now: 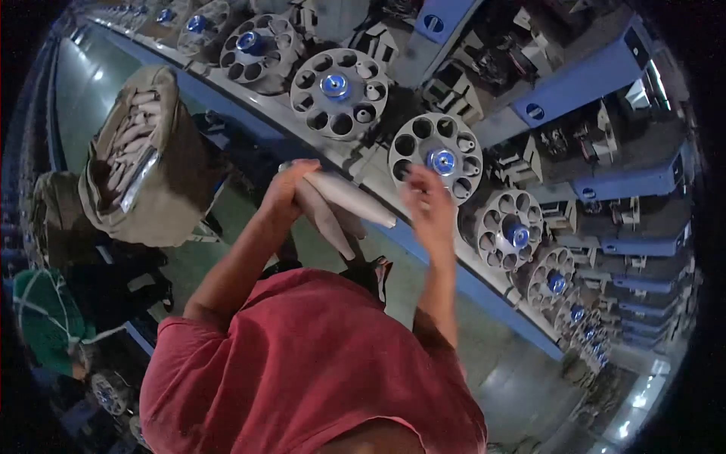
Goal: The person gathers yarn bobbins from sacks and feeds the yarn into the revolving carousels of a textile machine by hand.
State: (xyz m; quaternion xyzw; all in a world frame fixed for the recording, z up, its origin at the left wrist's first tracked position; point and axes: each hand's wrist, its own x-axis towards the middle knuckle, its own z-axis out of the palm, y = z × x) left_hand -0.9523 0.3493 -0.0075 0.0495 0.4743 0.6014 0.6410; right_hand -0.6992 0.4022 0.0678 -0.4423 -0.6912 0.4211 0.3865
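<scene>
Since I'm only on the head cam from far off, I'll start big: the long machine (578, 83) fills the upper right, blue housings and all, with a line of round holders along its front edge. Next down is the canvas bag (166, 193) over on the left, with a pile of pale bobbins showing in its mouth. Then there's the round magazine (425, 147) nearest the right, a ring of pockets around a blue hub, some with bobbins in them and some looking dark.

The loose bobbins are in front of the red shirt: an upper bobbin (352, 200) and a lower bobbin (325, 222), both gripped near their fatter ends by the left hand (288, 185), narrow tips fanned toward lower right. Might be another tucked behind, can't tell. The right hand (429, 198) has its fingers bent in front of the magazine's lower-left rim; they're blurred, so no clue whether it's touching or holding anything.

My two cents on doing this well: a firm but light left grip so the bundle doesn't splay or scuff the yarn, tips clear of the machine's edge, and right fingertips squared up to one pocket instead of brushing its neighbours.
</scene>
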